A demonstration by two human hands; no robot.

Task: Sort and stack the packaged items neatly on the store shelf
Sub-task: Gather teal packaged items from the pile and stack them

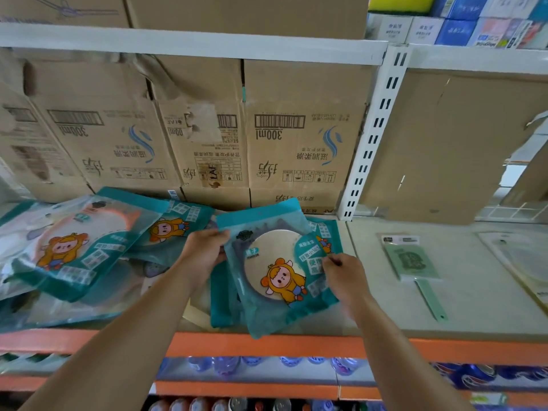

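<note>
A teal packet [275, 271] with a round mirror and a cartoon child on it lies tilted on a small pile of like packets [225, 310] at the shelf's middle. My left hand [204, 250] grips its left edge near the top corner. My right hand [344, 274] pinches its right edge. To the left, several more teal packets [77, 247] lie in a loose, overlapping heap. The beige shelf [370, 292] with an orange front edge carries them all.
Brown cardboard boxes [302, 149] stand along the back of the shelf. A white slotted upright [373, 137] divides the bays. A green hand mirror in a packet [412, 262] lies to the right, with a clear pack [522, 262] beyond. Bottles [267, 363] fill the shelf below.
</note>
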